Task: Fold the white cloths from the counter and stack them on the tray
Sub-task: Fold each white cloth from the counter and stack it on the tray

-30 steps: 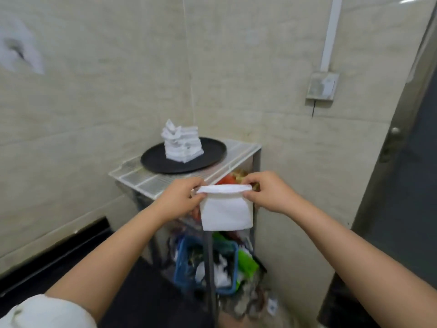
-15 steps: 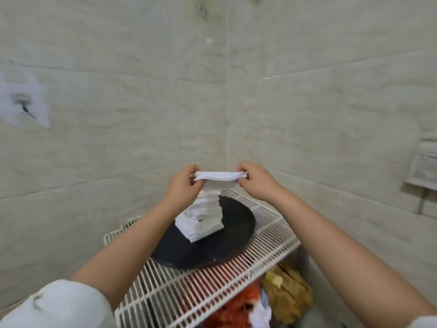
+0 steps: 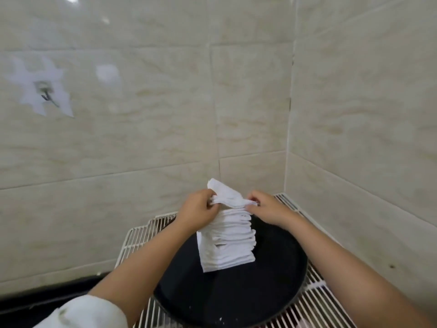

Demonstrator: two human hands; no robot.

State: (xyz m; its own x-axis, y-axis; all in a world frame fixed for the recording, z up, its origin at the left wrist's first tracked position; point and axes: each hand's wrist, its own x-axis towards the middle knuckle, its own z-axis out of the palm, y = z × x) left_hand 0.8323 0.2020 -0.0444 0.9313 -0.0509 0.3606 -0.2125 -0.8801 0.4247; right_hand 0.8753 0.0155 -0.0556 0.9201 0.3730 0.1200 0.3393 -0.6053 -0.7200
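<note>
Folded cloth [image 3: 227, 197] held just above top of stack [image 3: 228, 240], which stands on black tray [image 3: 279, 280] on wire rack [image 3: 137, 235]. Left hand [image 3: 197, 213] pinches cloth's left end, right hand [image 3: 266, 209] pinches right end; fingers clamped on fabric. Long axis runs left-right between hands, far corner tipped up. Stack directly beneath, leaning slightly. Next move likely straight down, square cloth on top. Both hands equally near.

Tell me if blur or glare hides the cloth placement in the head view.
Head view: folded cloth slightly motion-blurred between left hand and right hand; stack and black tray readable; glare only on upper wall tiles; wide-angle bends tile lines.
</note>
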